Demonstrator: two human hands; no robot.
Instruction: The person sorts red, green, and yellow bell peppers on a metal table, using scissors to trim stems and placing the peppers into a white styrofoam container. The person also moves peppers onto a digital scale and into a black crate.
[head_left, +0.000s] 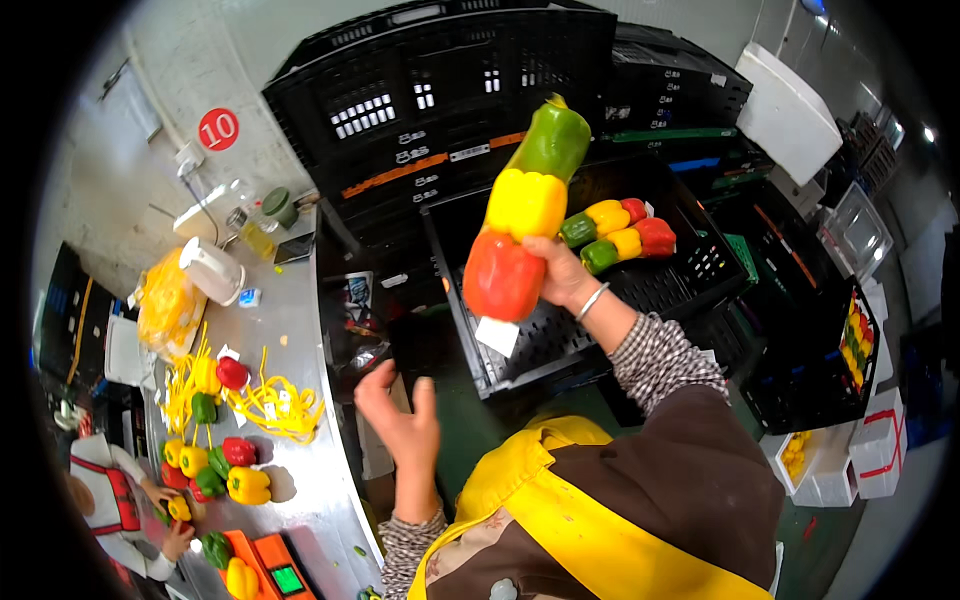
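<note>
My right hand (561, 274) grips a row of bell peppers joined end to end: a green one (553, 139), a yellow one (527, 202) and a red one (504, 276). The row tilts above a black plastic crate (555, 352), and a blank-looking white tag (496, 337) shows at its red end. Two similar rows lie side by side in that crate, a nearer pepper row (628, 244) and a farther pepper row (606, 219). My left hand (405, 420) holds nothing, its fingers apart, between the crate and the steel table (300, 360).
Stacked black crates (450, 97) rise behind. On the table are loose peppers (210, 469), yellow straps (277, 405), a white kettle (212, 270) and an orange scale (270, 566). A co-worker (112, 487) handles peppers beyond it. Foam boxes (825, 465) stand at right.
</note>
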